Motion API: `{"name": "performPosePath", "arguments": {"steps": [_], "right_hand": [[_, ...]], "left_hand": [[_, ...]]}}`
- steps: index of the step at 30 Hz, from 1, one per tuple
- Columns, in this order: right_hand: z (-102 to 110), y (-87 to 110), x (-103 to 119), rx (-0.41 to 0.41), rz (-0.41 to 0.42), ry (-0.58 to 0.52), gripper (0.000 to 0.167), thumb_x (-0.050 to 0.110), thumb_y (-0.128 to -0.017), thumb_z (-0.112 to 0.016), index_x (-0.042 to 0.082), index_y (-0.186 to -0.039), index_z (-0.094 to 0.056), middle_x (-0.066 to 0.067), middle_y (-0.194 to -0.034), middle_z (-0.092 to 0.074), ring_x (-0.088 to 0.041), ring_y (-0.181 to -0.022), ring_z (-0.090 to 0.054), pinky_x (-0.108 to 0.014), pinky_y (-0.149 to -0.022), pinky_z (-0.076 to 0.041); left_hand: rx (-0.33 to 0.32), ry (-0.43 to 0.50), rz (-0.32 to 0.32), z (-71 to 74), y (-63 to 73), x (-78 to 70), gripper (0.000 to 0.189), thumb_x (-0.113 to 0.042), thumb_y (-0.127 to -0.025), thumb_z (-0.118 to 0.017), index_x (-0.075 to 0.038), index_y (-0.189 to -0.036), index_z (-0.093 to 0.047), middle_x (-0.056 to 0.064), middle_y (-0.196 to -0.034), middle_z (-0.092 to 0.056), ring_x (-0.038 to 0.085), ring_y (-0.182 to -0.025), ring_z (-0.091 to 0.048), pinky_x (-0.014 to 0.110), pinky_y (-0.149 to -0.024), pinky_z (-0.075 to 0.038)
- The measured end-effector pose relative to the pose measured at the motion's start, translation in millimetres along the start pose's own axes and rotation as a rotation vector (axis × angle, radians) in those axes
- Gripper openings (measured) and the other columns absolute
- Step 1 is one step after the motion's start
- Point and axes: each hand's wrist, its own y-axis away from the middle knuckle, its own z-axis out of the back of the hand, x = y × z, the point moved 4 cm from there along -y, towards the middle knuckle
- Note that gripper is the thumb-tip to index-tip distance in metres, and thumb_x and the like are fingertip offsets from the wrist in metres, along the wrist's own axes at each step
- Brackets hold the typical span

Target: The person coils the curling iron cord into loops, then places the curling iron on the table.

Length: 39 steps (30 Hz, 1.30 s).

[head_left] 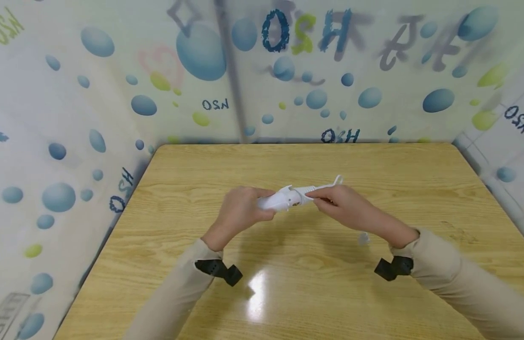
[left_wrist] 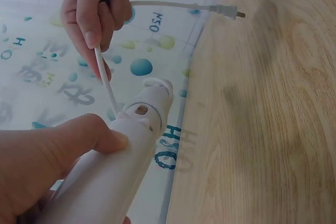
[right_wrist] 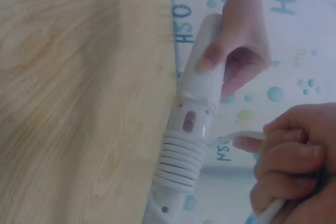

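A white tube-shaped electric appliance (head_left: 275, 202) is held above the table; its exact kind cannot be told. My left hand (head_left: 243, 209) grips its thick body, thumb along the side in the left wrist view. A small brownish window or switch (right_wrist: 189, 121) shows near the middle. White power cord coils (right_wrist: 180, 162) wrap around the narrower part. With my right hand (head_left: 348, 204) I pinch the white cord (left_wrist: 106, 80) a short way from the appliance. Beyond that hand, the cord's free end carries a two-pin plug (left_wrist: 227, 12).
Beneath the hands is a wood-grain table (head_left: 313, 293). A small clear piece (head_left: 364, 238) lies on it below the right forearm. A patterned wall covering (head_left: 283, 108) stands behind the table and along its sides. Black wrist cameras (head_left: 219, 270) sit on both sleeves.
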Motion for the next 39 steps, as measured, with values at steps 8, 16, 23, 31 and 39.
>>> {"name": "performPosePath", "arguments": {"steps": [8,16,23,31,39], "right_hand": [[-8.8,2.1,-5.9,-0.019,-0.036,-0.192,0.038,0.011,-0.098,-0.041,0.0,-0.135,-0.044,0.001,-0.052,-0.035,-0.009,-0.04,-0.026,-0.027,-0.041,-0.03],[-15.2,9.9,-15.4,-0.02,0.054,-0.32,0.04,0.004,-0.098,-0.039,-0.006,-0.136,-0.038,-0.005,-0.075,-0.051,-0.018,-0.053,-0.046,-0.027,-0.046,-0.04],[-20.3,12.9,-37.8,-0.007,0.147,-0.382,0.036,0.003,-0.098,-0.037,-0.005,-0.132,-0.044,-0.01,-0.078,-0.055,-0.02,-0.069,-0.052,-0.028,-0.059,-0.047],[-24.4,8.1,-62.0,0.005,0.239,-0.495,0.03,0.0,-0.097,-0.038,-0.009,-0.122,-0.052,-0.012,-0.075,-0.058,-0.02,-0.07,-0.057,-0.032,-0.065,-0.048],[-32.6,-1.1,-81.3,0.016,0.163,-0.564,0.029,0.005,-0.097,-0.041,-0.007,-0.118,-0.057,-0.012,-0.077,-0.061,-0.021,-0.077,-0.059,-0.032,-0.078,-0.047]], "left_hand": [[-0.114,0.191,0.046,2.6,-1.4,12.8,0.037,-0.03,-0.07,-0.074,-0.021,-0.105,-0.072,-0.001,-0.091,-0.07,0.009,-0.058,-0.055,0.024,-0.048,-0.041],[-0.139,0.382,0.164,17.0,-4.6,20.4,0.038,-0.028,-0.071,-0.076,-0.015,-0.106,-0.072,0.004,-0.092,-0.07,0.012,-0.065,-0.06,0.027,-0.052,-0.045],[-0.135,0.649,0.211,24.1,-5.8,26.2,0.035,-0.02,-0.071,-0.078,-0.012,-0.104,-0.072,0.005,-0.095,-0.069,0.016,-0.069,-0.062,0.029,-0.055,-0.049],[-0.088,0.809,0.215,27.0,-7.1,22.3,0.034,-0.018,-0.072,-0.078,-0.012,-0.105,-0.071,0.006,-0.096,-0.068,0.017,-0.072,-0.063,0.031,-0.06,-0.05],[0.027,0.958,0.178,25.8,-5.9,11.1,0.033,-0.015,-0.076,-0.075,-0.011,-0.108,-0.07,0.007,-0.096,-0.068,0.02,-0.078,-0.065,0.035,-0.065,-0.052]]}}
